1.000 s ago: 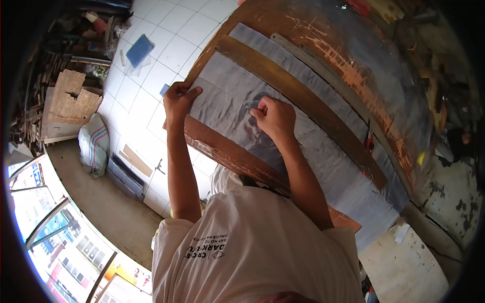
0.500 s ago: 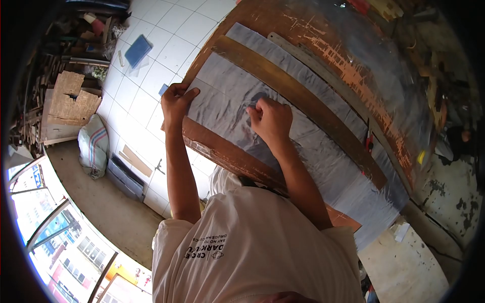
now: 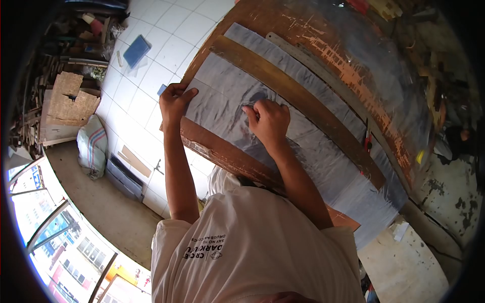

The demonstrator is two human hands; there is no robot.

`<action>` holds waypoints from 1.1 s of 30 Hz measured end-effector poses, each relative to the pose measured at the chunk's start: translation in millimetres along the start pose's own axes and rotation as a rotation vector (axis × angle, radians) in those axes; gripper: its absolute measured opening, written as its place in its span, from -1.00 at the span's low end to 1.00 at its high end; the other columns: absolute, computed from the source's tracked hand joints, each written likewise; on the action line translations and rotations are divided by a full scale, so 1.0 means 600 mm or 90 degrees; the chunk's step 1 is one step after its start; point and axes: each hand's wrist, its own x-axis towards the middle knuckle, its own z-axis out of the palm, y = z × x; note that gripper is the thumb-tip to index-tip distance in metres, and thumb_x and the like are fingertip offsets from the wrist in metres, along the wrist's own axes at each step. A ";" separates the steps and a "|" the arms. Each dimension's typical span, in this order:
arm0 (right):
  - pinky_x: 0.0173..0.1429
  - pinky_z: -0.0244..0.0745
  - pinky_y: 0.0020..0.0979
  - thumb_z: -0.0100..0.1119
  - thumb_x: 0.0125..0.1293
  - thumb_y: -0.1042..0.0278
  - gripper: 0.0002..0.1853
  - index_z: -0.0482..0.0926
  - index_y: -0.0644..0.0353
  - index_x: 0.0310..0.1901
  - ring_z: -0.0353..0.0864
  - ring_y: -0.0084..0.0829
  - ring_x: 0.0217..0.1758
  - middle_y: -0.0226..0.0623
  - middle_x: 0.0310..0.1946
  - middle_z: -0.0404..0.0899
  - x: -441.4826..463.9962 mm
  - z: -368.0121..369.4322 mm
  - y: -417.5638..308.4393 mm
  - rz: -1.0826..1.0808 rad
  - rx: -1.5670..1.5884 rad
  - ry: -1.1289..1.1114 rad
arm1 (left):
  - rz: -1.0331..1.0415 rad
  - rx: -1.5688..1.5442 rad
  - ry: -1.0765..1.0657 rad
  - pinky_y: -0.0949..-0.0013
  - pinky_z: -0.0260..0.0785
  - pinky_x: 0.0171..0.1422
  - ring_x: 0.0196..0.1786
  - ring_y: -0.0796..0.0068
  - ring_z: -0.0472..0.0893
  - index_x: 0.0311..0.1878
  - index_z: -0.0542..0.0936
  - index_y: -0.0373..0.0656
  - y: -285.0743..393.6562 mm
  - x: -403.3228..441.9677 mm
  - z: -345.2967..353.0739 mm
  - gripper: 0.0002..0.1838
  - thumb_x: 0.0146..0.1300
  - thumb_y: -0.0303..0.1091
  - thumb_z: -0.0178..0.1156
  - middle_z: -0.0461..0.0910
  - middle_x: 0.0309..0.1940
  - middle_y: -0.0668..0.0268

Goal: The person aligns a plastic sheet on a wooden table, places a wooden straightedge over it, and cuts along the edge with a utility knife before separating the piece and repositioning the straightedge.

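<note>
A grey, streaky-patterned sheet [image 3: 222, 96] lies on a worn brown board. At the sheet's left edge, my left hand [image 3: 176, 103] is closed, its thumb on top and its other fingers curled round the edge. My right hand [image 3: 270, 118] rests over the middle of the sheet with its fingers curled in. Whatever its fingers hold, if anything, is hidden from view. Just beyond the right hand, a long brown wooden strip [image 3: 293, 91] lies diagonally across the sheet. A red-handled tool [image 3: 368, 141] lies near the strip's right end.
A second, greyish long strip [image 3: 323, 70] lies farther back on the scratched brown board [image 3: 262, 15]. A blue flat item [image 3: 137, 51] is on the white tiled floor. Scrap wood [image 3: 70, 98] and a striped sack [image 3: 93, 144] stand at the left.
The right hand has shifted very slightly left and its thumb points out a little more. The left hand keeps its hold at the sheet's edge. The view has moved a touch.
</note>
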 end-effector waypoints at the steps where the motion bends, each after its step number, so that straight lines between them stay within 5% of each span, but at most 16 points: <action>1: -0.32 0.13 -0.20 0.48 0.19 0.13 -0.63 0.43 0.00 -0.53 0.41 -0.28 -0.59 -0.47 -0.63 0.42 -0.001 -0.001 0.000 -0.001 0.000 0.002 | 0.002 0.000 0.000 0.48 0.37 -0.44 -0.49 0.62 0.55 -0.16 0.70 -0.31 0.000 0.000 0.001 -0.57 -0.03 -0.28 0.65 0.61 -0.47 0.38; 4: -0.30 0.14 -0.22 0.46 0.21 0.16 -0.67 0.44 0.00 -0.48 0.45 -0.31 -0.52 -0.51 -0.59 0.45 -0.006 -0.006 0.001 0.002 0.011 -0.019 | -0.001 0.018 0.015 0.47 0.36 -0.45 -0.49 0.61 0.55 -0.17 0.70 -0.31 0.005 -0.005 0.001 -0.56 -0.04 -0.28 0.65 0.61 -0.47 0.37; 8: -0.10 0.28 -0.16 0.38 0.24 0.27 -0.81 0.62 0.04 -0.15 0.53 -0.28 -0.15 -0.36 -0.26 0.55 -0.037 -0.032 -0.006 -0.053 0.018 -0.036 | -0.023 0.007 0.009 0.44 0.37 -0.45 -0.50 0.59 0.55 -0.16 0.70 -0.33 0.009 -0.009 -0.001 -0.56 -0.02 -0.25 0.64 0.62 -0.48 0.35; 10: 0.23 0.33 0.02 0.27 0.32 0.29 -0.57 0.59 0.13 0.21 0.47 -0.07 0.21 -0.14 0.14 0.50 -0.071 -0.058 -0.014 -0.054 0.005 -0.145 | -0.010 0.019 0.008 0.42 0.38 -0.46 -0.51 0.58 0.55 -0.15 0.71 -0.34 0.010 -0.010 -0.001 -0.55 -0.01 -0.23 0.63 0.63 -0.47 0.34; 14: 0.58 0.06 0.23 0.12 0.43 0.19 -0.41 0.39 0.27 0.42 0.24 0.08 0.56 0.01 0.52 0.25 -0.120 -0.082 -0.025 -0.051 -0.020 -0.260 | -0.004 0.039 0.010 0.41 0.39 -0.46 -0.50 0.56 0.57 -0.15 0.71 -0.33 0.003 -0.009 0.004 -0.55 -0.02 -0.24 0.64 0.64 -0.46 0.32; 17: 0.58 0.07 0.23 0.10 0.43 0.20 -0.39 0.36 0.30 0.45 0.21 0.09 0.58 0.05 0.53 0.23 -0.147 -0.097 -0.023 -0.015 -0.024 -0.254 | -0.024 0.037 0.023 0.42 0.40 -0.46 -0.49 0.56 0.58 -0.14 0.70 -0.33 0.008 -0.011 0.004 -0.54 -0.02 -0.24 0.65 0.65 -0.44 0.31; 23: 0.53 0.18 0.21 0.12 0.43 0.28 -0.40 0.36 0.38 0.42 0.28 0.15 0.52 0.09 0.51 0.25 -0.177 -0.149 -0.006 0.061 -0.004 -0.240 | -0.040 0.006 0.007 0.44 0.38 -0.44 -0.51 0.58 0.56 -0.14 0.71 -0.32 0.007 -0.009 0.003 -0.55 0.01 -0.24 0.63 0.65 -0.42 0.32; 24: 0.41 0.38 0.03 0.15 0.43 0.34 -0.54 0.52 0.32 0.31 0.49 0.04 0.35 -0.01 0.32 0.48 -0.164 -0.160 -0.005 0.064 -0.008 -0.164 | -0.051 0.012 0.005 0.45 0.38 -0.39 -0.49 0.59 0.55 -0.14 0.71 -0.32 0.016 -0.013 0.003 -0.56 0.01 -0.23 0.63 0.64 -0.42 0.34; 27: 0.18 0.50 -0.11 0.26 0.36 0.41 -0.67 0.65 0.25 0.14 0.59 -0.09 0.13 -0.16 0.07 0.63 -0.153 -0.170 0.020 0.150 0.029 -0.160 | -0.011 0.055 0.015 0.46 0.39 -0.33 -0.44 0.59 0.55 -0.14 0.72 -0.31 0.003 -0.002 0.004 -0.56 0.00 -0.23 0.63 0.63 -0.42 0.36; 28: -0.08 0.54 -0.24 0.43 0.23 0.41 -0.81 0.72 0.21 -0.13 0.64 -0.24 -0.16 -0.27 -0.20 0.68 -0.126 -0.168 0.027 0.148 0.048 -0.075 | -0.008 0.057 0.008 0.47 0.38 -0.29 -0.39 0.60 0.55 -0.14 0.71 -0.31 0.006 -0.002 0.002 -0.55 -0.01 -0.23 0.64 0.62 -0.41 0.36; 29: -0.08 0.54 -0.24 0.43 0.23 0.41 -0.81 0.72 0.21 -0.13 0.64 -0.24 -0.16 -0.27 -0.20 0.68 -0.106 -0.169 0.039 0.154 0.045 -0.077 | -0.010 0.058 0.002 0.47 0.38 -0.29 -0.39 0.60 0.55 -0.14 0.71 -0.31 0.013 -0.004 0.002 -0.55 -0.01 -0.23 0.64 0.62 -0.41 0.36; 31: -0.21 0.53 -0.23 0.53 0.15 0.32 -0.81 0.66 0.15 -0.34 0.64 -0.20 -0.37 -0.28 -0.43 0.66 -0.071 -0.174 0.065 0.322 0.154 -0.283 | -0.023 0.032 -0.008 0.48 0.36 -0.29 -0.39 0.60 0.54 -0.14 0.70 -0.32 0.025 -0.007 0.002 -0.53 -0.02 -0.24 0.65 0.62 -0.40 0.36; 33: -0.30 0.52 -0.24 0.62 0.04 0.24 -0.72 0.63 0.13 -0.45 0.65 -0.22 -0.49 -0.29 -0.55 0.66 -0.036 -0.169 0.078 0.347 0.127 -0.327 | -0.016 0.028 -0.012 0.50 0.35 -0.29 -0.40 0.61 0.53 -0.13 0.70 -0.32 0.014 -0.002 0.001 -0.53 -0.03 -0.25 0.65 0.61 -0.41 0.39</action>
